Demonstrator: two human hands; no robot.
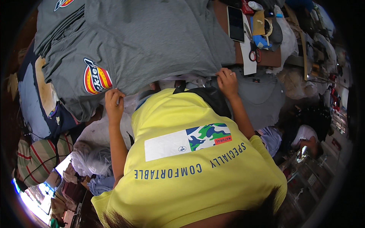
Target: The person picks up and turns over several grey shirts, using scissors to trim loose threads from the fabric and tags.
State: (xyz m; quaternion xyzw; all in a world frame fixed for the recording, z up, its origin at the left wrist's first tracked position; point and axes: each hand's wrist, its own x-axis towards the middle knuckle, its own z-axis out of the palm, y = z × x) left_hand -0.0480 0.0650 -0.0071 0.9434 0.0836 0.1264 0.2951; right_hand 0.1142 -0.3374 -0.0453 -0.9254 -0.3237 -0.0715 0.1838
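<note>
A grey T-shirt (152,41) is spread across the table in front of me, its near edge running close to my body. A red, yellow and white printed logo (97,77) shows on the grey cloth at the left. My left hand (115,102) pinches the near edge of the T-shirt just right of this logo. At the right end of the same edge, my right hand (227,81) grips the cloth between thumb and fingers, with a ring on one finger. Between the hands, the edge hangs slightly slack. More folded grey cloth (62,28) lies layered at the far left.
On the brown table (272,59) at the far right lie a phone (235,24), orange-handled scissors (254,53), white paper (249,65) and a tape roll (268,30). Another grey shirt (262,100) lies right of my right hand. Clear plastic (91,157) sits at the left.
</note>
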